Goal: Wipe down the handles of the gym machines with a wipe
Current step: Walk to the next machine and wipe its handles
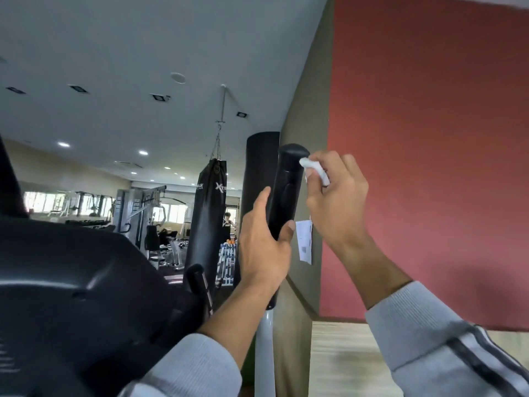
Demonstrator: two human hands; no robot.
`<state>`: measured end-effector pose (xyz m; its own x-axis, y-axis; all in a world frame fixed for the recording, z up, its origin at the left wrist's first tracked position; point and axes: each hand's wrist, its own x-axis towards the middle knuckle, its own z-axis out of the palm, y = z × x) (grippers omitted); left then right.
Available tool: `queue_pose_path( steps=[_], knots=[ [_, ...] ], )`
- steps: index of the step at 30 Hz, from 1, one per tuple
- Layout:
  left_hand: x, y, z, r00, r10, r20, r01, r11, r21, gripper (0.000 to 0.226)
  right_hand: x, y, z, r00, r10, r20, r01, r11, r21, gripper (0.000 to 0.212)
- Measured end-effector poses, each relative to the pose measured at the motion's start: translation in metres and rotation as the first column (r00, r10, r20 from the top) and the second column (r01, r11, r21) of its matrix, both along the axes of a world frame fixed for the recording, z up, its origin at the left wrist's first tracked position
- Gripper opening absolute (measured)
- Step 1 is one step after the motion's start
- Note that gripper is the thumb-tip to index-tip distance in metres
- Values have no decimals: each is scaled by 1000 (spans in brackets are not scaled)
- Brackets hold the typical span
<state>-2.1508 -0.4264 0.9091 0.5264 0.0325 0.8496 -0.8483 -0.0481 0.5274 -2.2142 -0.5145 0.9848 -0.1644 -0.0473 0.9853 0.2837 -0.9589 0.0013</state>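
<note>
**Handle grip, wipe at its top**

The black handle grip (286,193) is standing nearly upright at the centre of the view, tilted slightly to the right, sitting on a white metal arm (264,353) that is running off the bottom edge. The left hand (264,245) is wrapping around its lower half — the thumb is lying up along the left side, one fingertip is showing round the right side, and the remaining fingers are hidden behind the grip. The right hand (335,193) is pinching a crumpled white wipe (315,169) between curled fingers and pressing it against the upper right of the grip, just under the rounded cap. Most of the wipe is buried in the fingers, so its full shape is hard to make out.

Both grey sleeves are cut off at the lower edge. A dark machine console (71,282) is filling the lower left, blurred and partly out of view. Behind the grip a black foam roller (259,173) is standing partly hidden, and a black punching bag (207,219) is hanging on chains from the ceiling. A white paper notice (304,242) is hanging on the pillar beside the red wall (429,138) — its print is too small to read. Distant weight machines are showing, indistinct.
</note>
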Motion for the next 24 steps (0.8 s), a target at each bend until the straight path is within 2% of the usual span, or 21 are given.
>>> queue_pose_path(
  steps=[6, 11, 14, 17, 19, 24],
  knots=[
    [24, -32, -7, 998, 46, 43, -42, 995, -88, 73, 22, -15, 13, 999, 4, 39, 0, 994, -109, 18],
    [41, -38, -24, 989, 66, 134, -58, 997, -60, 83, 36, -24, -5, 999, 39, 17, -35, 982, -185, 22],
    [47, -37, -29, 985, 71, 160, -67, 997, -30, 85, 44, -34, -31, 998, 3, -64, -18, 972, -234, 23],
    [53, -34, -30, 979, 99, 178, -100, 995, -4, 86, 55, -49, -68, 976, -45, -215, -23, 952, -306, 23],
    [55, -33, -30, 981, 92, 169, -92, 996, -4, 85, 54, -53, -76, 969, -48, -243, -35, 945, -326, 24],
    [62, -33, -29, 982, 77, 173, -76, 997, -13, 82, 21, -26, -13, 996, 38, 82, -12, 953, -303, 18]
  ],
)
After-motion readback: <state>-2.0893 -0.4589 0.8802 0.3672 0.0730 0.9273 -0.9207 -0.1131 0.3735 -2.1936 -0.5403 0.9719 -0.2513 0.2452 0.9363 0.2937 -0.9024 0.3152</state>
